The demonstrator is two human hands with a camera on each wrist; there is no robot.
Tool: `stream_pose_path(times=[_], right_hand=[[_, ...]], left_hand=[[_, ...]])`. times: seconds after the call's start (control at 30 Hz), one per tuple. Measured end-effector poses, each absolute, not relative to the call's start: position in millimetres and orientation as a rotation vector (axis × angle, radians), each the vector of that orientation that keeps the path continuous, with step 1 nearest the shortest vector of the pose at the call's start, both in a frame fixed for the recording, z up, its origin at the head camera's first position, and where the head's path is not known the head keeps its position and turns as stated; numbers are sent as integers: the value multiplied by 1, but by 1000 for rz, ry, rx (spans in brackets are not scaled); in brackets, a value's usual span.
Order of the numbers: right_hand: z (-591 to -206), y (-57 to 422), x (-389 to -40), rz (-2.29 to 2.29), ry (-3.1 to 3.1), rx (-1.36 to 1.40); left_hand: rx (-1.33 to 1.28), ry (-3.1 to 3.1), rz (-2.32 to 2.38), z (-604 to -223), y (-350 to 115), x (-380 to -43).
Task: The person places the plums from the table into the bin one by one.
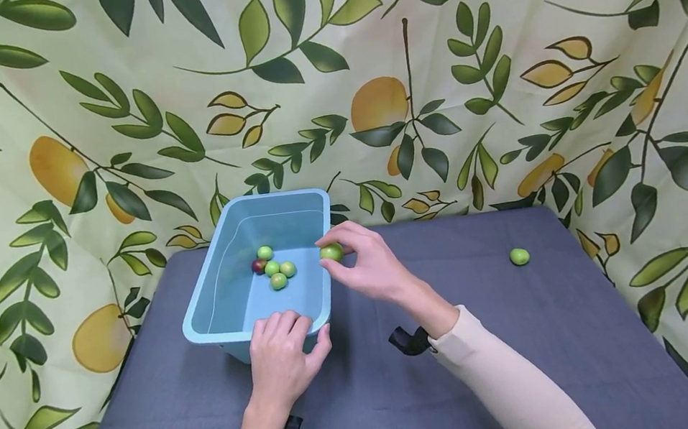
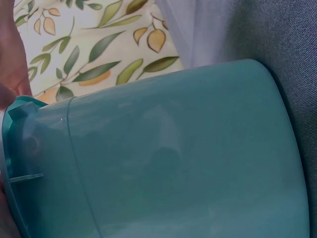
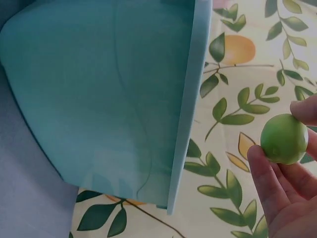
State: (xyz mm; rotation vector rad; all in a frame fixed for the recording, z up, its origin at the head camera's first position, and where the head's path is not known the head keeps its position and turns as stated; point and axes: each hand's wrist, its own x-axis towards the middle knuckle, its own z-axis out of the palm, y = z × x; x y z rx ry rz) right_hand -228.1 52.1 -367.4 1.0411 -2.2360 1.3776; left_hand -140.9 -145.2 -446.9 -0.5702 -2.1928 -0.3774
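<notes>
A light blue plastic tub (image 1: 279,216) stands left of centre on the table. My left hand (image 1: 280,364) grips its near rim, with the fingers bent over the edge. Several small green fruits (image 1: 278,281) and one dark red fruit (image 1: 259,266) lie together on the tub's floor. My right hand (image 1: 373,261) is at the tub's right rim, pinching a round green fruit (image 3: 284,139) between thumb and fingertips. In the right wrist view, that fruit is above the level of the rim (image 3: 190,99).
Another green fruit (image 1: 519,256) lies on the right side of the dark grey-blue cloth-covered table (image 1: 458,388). Behind the table hangs a leaf-and-fruit patterned cloth (image 1: 319,123), which also runs along both sides.
</notes>
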Motion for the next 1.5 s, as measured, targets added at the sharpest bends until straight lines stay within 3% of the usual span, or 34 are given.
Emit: stream_pose_path(times=[0.67, 1.5], right_hand=[[-381, 17, -243, 1280, -2421, 1095], [-359, 71, -222, 859, -2412, 1038]], left_hand=[[-573, -2180, -371, -450, -145, -142], [-567, -2186, -378, -446, -145, -140]])
